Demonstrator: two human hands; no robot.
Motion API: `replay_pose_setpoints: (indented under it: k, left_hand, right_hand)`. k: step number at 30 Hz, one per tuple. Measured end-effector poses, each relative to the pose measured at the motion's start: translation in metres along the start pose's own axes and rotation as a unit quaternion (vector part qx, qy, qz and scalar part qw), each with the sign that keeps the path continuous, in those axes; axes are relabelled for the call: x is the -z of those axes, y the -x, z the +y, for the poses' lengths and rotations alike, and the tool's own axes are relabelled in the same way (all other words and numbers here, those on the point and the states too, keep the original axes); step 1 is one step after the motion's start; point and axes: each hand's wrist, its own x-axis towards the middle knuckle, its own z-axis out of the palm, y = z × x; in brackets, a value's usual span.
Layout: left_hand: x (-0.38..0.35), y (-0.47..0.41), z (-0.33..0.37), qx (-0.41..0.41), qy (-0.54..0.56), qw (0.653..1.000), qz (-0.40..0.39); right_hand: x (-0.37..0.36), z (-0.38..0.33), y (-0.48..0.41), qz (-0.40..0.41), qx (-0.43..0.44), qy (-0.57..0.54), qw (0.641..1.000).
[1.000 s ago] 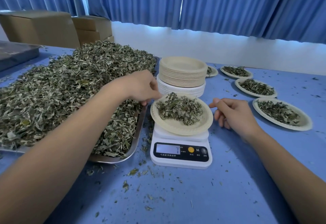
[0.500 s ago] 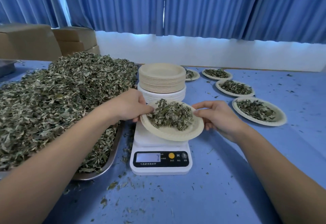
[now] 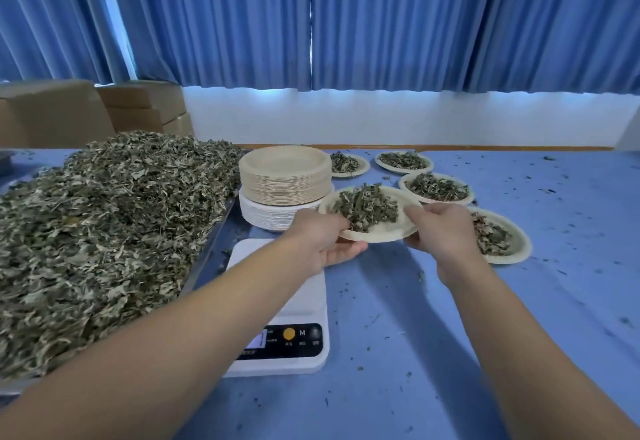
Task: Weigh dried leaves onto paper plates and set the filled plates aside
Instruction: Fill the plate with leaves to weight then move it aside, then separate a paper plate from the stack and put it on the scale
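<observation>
Head view showed a shallow, round, cream paper plate [image 3: 384,230] heaped with crumbled grey-green dried leaves [image 3: 363,209], held in the air just past the white digital kitchen scale [image 3: 304,304] and not resting on it. The left hand [image 3: 325,242] gripped its near-left rim, thumb on top and fingers underneath; the right hand [image 3: 443,231] pinched the right rim in the same way. Four filled paper plates [image 3: 519,243] lay on the blue table [image 3: 398,318] to the right, the nearest just beside the right wrist. The held plate looked thin and its pile sat toward the left side, so any tilt or flex of the rim could spill leaves and spoil the weighed portion. Setting it down carelessly might also catch the neighbouring plate's edge.
</observation>
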Motion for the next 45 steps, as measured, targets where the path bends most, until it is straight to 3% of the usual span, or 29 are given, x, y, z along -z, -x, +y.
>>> replay_pose_setpoints:
  k: [4, 12, 18, 23, 27, 33, 41, 45]
  left_hand:
    - [-0.026, -0.015, -0.005, -0.005, 0.035, 0.999, 0.025]
    - [-0.051, -0.035, -0.003, 0.062, 0.041, 0.997, -0.003]
    - [-0.052, -0.036, -0.01, 0.089, 0.111, 0.99, -0.016]
    - [-0.057, -0.042, -0.011, 0.053, 0.134, 0.989, 0.039]
    - [-0.063, -0.049, -0.009, 0.023, 0.163, 0.985, 0.051]
    - [-0.059, -0.062, 0.0, -0.004, 0.094, 0.994, 0.062]
    - [-0.04, -0.05, 0.014, -0.005, 0.06, 0.998, -0.034]
    - [-0.027, -0.027, 0.037, -0.134, -0.027, 0.987, -0.078]
  right_hand:
    - [-0.006, 0.004, 0.005, 0.009, -0.045, 0.016, 0.999]
    - [-0.013, 0.006, 0.003, 0.054, -0.159, -0.16, 0.973]
    - [-0.012, 0.006, 0.003, 0.038, -0.194, -0.189, 0.962]
    - [-0.024, 0.004, -0.011, 0.032, -0.184, -0.214, 0.959]
    - [-0.04, 0.004, -0.027, 0.016, -0.178, -0.139, 0.974]
    - [-0.058, -0.001, -0.042, -0.011, -0.175, -0.142, 0.974]
    - [-0.072, -0.005, -0.018, 0.056, -0.153, -0.098, 0.982]
    - [-0.082, -0.026, -0.001, 0.024, -0.031, -0.086, 0.995]
